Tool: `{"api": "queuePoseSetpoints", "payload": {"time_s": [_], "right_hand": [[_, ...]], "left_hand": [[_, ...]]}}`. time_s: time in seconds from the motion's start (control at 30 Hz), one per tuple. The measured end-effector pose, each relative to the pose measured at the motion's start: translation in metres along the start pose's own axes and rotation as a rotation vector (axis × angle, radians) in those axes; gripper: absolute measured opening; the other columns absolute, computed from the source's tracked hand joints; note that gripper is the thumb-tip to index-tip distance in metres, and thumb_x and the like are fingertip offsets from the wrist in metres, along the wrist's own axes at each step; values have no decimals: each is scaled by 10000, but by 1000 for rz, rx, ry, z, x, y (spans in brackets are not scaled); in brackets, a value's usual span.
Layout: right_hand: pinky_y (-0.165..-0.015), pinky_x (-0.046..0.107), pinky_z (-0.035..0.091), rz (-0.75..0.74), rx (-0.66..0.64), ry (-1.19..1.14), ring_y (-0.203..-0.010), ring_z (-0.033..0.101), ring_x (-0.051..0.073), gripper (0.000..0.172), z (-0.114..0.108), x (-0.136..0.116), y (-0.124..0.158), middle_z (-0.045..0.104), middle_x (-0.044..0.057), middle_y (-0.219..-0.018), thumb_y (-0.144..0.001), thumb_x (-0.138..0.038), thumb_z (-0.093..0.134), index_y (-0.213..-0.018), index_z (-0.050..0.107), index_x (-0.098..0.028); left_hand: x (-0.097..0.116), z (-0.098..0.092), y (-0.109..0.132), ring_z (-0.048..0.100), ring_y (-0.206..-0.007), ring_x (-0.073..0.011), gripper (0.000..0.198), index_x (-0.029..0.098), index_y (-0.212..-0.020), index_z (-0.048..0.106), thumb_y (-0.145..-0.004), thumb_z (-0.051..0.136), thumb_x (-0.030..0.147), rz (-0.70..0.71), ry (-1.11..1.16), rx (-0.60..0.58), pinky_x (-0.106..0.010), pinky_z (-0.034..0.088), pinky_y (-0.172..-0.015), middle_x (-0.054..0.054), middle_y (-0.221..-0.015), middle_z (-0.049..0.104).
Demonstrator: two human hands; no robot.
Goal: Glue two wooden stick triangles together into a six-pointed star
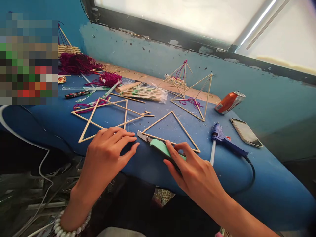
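In my right hand (190, 164) is a green utility knife (160, 146), its blade extended and pointing left. The blade tip lies at the left corner of a triangle of thin wooden sticks (186, 130) on the blue table. My left hand (111, 148) hovers just left of the blade, fingers apart, with nothing seen in it. Beyond that hand, a star-shaped frame of crossed sticks (89, 120) lies on the table; my fingers hide part of its near side.
A blue glue gun (224, 141), a phone (247, 131) and a tilted orange can (229, 102) are at right. Behind stand stick pyramids (209, 93). A bag of sticks (145, 93), purple yarn (79, 64) and a black marker-like tube (77, 94) lie farther back.
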State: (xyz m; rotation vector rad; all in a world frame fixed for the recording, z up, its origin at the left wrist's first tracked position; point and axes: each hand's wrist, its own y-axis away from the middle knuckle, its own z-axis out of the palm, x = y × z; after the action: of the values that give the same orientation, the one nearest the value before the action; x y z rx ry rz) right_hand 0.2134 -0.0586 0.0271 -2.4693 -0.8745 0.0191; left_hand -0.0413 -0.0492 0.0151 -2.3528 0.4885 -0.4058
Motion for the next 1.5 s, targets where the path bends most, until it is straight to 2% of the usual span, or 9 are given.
{"api": "queuePoseSetpoints", "payload": {"time_s": [0.2,0.53,0.97,1.2,1.5], "right_hand": [[-398,262,411,31,-37,28,-707,690,158,418,-4,-6,-5,695,90,-1030,-1085,-365,424,-1398,576,-134],[-374,287,343,25,-18,49,-689,686,160,406,-7,-9,-4,713,83,-1002,-1080,-346,442,-1359,621,-112],[-392,256,378,31,-38,103,-650,667,140,414,-12,-11,6,721,97,-982,-1084,-350,434,-1370,607,-106],[-390,259,355,55,-11,138,-614,643,127,405,-8,-17,10,718,78,-934,-1088,-343,429,-1367,607,-110],[-411,267,352,76,2,186,-712,683,160,415,0,-20,0,718,90,-944,-1081,-335,449,-1387,609,-105]], "left_hand": [[2,-1,2,676,-1085,-276,77,262,-995,723,-945,665,274,-31,-19,-24,-487,496,-933,-6,-1057,786],[4,-6,1,664,-1046,-285,78,274,-988,730,-949,672,310,-59,-67,-52,-496,476,-882,7,-1055,792],[-2,-6,4,625,-1070,-296,89,315,-1006,736,-954,664,304,-103,-26,-72,-500,449,-889,37,-1095,788],[-5,-4,3,628,-1055,-288,88,301,-983,752,-946,673,298,-105,23,-60,-494,472,-887,29,-1071,793],[-6,-2,2,633,-1011,-280,80,289,-975,755,-939,687,312,-101,36,-65,-480,484,-871,26,-1032,798]]}}
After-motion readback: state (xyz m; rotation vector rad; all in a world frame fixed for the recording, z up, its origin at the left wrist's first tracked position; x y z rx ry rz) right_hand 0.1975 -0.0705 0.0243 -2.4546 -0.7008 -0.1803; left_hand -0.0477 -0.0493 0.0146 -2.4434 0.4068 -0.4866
